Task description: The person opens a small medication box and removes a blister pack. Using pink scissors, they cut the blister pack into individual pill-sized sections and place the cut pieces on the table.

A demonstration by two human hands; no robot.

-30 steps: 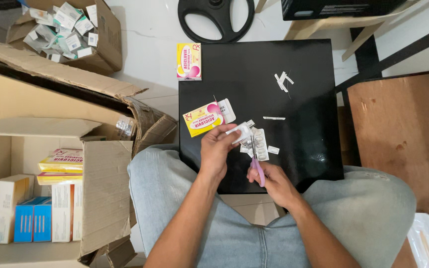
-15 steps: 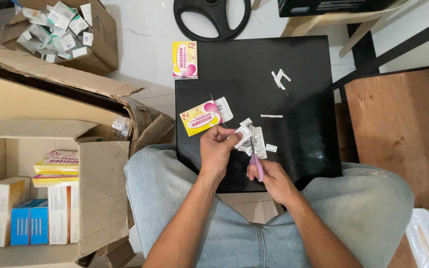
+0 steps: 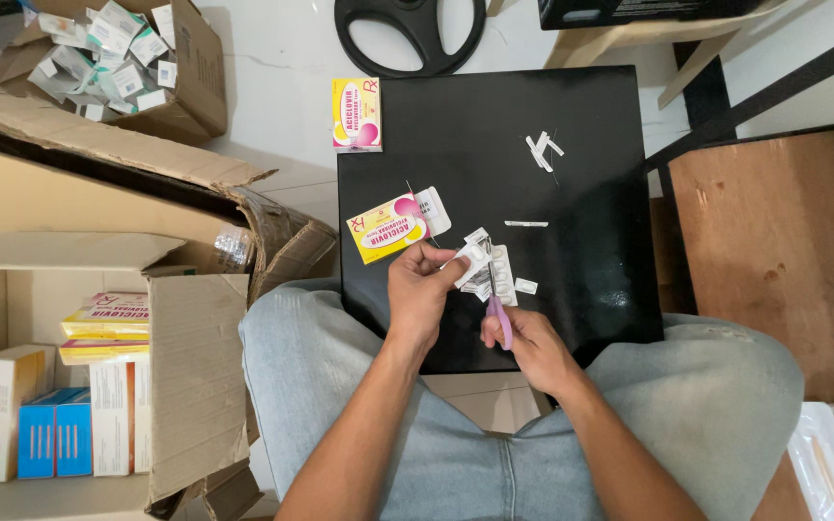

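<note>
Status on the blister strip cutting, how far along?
Done: cut scraps lie on the black board. In hand: left hand holds a blister strip; right hand works purple scissors at it. Left: one yellow box lies open, another looks shut.

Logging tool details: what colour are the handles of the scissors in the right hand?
Purple or lilac, seen in the head view: scissors in the right hand.
</note>
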